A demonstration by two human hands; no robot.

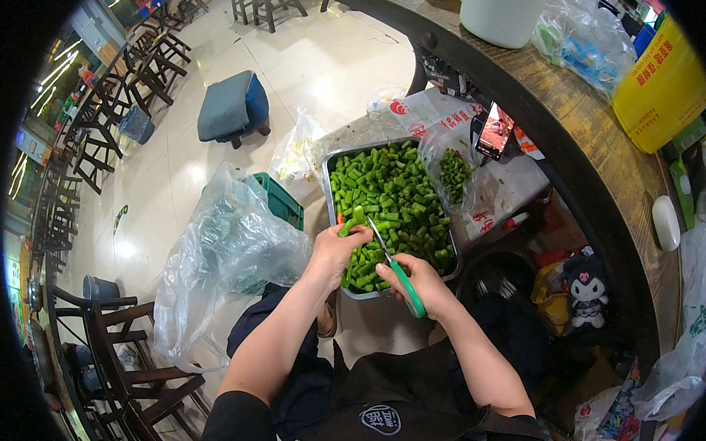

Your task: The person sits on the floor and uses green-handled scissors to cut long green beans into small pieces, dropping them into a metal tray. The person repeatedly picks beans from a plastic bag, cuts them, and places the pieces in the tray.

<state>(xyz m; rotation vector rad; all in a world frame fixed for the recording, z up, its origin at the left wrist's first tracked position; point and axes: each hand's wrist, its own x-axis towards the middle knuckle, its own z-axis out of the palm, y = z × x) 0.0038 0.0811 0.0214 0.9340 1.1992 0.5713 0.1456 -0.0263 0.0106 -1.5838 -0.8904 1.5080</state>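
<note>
My left hand point(341, 249) pinches a green pepper point(355, 219) over the near left part of a metal tray point(326, 178). Green-handled scissors point(403, 282) are in my right hand point(420, 282), their blades pointing up and left, close beside the pepper. Cut green pepper pieces point(390, 181) fill the tray, and a bit of red shows at its left side. On the tray's far right corner rests a clear plastic bag point(469, 193) with smaller green scraps point(454, 170) inside.
A large clear plastic bag point(222, 244) lies over a green crate point(280, 199) at my left. Behind the tray, a lit phone point(495, 131) stands propped up. The curved wooden counter point(594, 119) arches along the right. A padded stool point(234, 106) and a wooden chair point(116, 358) stand on the floor.
</note>
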